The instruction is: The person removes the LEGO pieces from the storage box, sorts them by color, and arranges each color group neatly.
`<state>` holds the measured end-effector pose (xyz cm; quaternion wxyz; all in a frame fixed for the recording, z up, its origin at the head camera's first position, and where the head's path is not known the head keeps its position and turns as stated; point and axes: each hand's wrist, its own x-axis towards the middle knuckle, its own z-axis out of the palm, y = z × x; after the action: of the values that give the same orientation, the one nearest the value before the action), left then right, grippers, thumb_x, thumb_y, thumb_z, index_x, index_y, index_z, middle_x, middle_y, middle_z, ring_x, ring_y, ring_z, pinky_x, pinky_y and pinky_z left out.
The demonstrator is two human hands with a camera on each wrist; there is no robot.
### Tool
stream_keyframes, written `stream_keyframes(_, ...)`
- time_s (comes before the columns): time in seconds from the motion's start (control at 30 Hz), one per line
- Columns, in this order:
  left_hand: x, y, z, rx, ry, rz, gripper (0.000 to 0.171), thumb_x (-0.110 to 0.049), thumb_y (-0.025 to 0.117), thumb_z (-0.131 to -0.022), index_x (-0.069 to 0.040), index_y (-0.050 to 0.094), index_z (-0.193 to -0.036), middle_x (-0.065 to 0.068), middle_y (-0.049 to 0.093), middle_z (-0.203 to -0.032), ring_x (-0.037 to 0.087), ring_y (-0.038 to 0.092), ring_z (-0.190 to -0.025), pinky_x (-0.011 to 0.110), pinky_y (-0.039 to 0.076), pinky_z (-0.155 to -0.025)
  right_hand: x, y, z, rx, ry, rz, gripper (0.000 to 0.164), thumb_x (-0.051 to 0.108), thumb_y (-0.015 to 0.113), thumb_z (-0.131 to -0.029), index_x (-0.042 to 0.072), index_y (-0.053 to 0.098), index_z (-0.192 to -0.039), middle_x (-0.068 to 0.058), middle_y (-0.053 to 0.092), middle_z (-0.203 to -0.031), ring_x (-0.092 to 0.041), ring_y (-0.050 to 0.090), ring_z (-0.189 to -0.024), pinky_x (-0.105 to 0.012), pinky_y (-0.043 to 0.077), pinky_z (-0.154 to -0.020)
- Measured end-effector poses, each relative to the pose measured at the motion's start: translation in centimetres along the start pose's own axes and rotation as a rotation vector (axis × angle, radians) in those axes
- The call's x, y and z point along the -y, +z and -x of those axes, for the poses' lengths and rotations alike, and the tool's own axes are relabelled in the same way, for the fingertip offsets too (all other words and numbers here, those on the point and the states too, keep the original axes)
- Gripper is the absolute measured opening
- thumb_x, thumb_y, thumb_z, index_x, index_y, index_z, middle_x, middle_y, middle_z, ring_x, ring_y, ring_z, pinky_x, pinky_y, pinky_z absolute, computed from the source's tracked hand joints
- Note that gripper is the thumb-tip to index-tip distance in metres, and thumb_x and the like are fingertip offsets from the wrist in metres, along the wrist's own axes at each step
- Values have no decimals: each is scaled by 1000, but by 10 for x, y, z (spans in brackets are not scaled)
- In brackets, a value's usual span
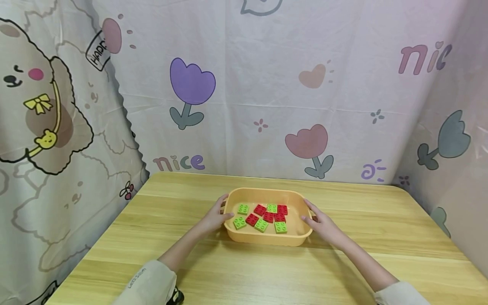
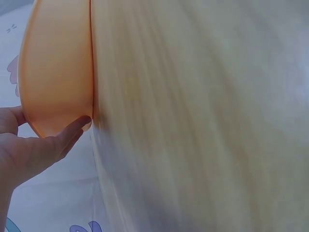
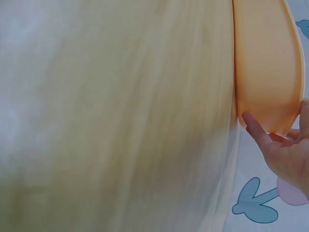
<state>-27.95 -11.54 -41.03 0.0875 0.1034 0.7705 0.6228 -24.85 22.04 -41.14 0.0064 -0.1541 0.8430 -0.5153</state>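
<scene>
A yellow-orange plastic basin (image 1: 267, 239) with rounded corners sits on the wooden table. Inside lie several square toy bricks, some red, such as the red brick (image 1: 252, 219), some lime green, such as the green brick (image 1: 280, 227). My left hand (image 1: 213, 217) grips the basin's left end, thumb over the rim and fingers along the outer wall. At the opposite end my right hand (image 1: 324, 224) holds the rim the same way. Each wrist view shows the basin's outer wall (image 2: 58, 67) with fingers against it, close to the tabletop.
Wooden tabletop (image 1: 244, 271) extends around the basin on all sides. Behind it hangs a pale printed curtain (image 1: 248, 84), which also runs along the left and right sides. A small black object (image 1: 176, 296) shows beside the left sleeve.
</scene>
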Motion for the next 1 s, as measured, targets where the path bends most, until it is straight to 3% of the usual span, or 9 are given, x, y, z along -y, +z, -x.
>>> stream_keyframes(0.13,3,-3,-1,2,-15,29,65,4,52,-89,0,17,-144,33,26,-137,49,39,-116,47,50,-80,0,1,0,3,0,-12,61,7,53,-93,-7,19,-142,-33,17,-142,-41,53,-105,-38,52,-77)
stream_keyframes(0.37,9,-14,-1,34,-62,169,60,-3,52,-92,-6,23,-144,29,25,-140,43,44,-115,46,46,-86,-4,3,-3,-2,9,-12,61,7,52,-93,-5,20,-143,-32,19,-142,-43,51,-107,-37,52,-78)
stream_keyframes(0.6,16,-18,-1,92,-15,236,60,-3,51,-92,-6,22,-144,26,23,-143,40,35,-123,43,39,-96,-6,1,-1,-18,32,-17,62,12,55,-93,-2,22,-143,-30,19,-144,-45,49,-109,-38,52,-78)
stream_keyframes(0.73,22,-16,-1,71,13,311,58,-3,51,-92,-3,23,-143,22,24,-144,36,33,-126,39,34,-100,-5,0,-2,-8,39,-42,63,13,55,-93,-3,21,-143,-29,16,-144,-46,48,-110,-39,52,-78)
stream_keyframes(0.87,29,-14,-2,40,51,360,55,-3,49,-93,3,24,-142,23,24,-144,36,33,-126,38,38,-97,-3,1,-2,-3,44,-54,64,14,56,-92,-2,21,-143,-29,14,-145,-47,45,-112,-39,52,-77)
stream_keyframes(1.0,32,-13,-5,65,67,417,54,-2,47,-94,5,23,-141,23,19,-146,37,30,-128,38,38,-97,-2,0,-3,0,48,-54,65,14,57,-92,-2,22,-143,-29,13,-145,-49,43,-113,-39,52,-77)
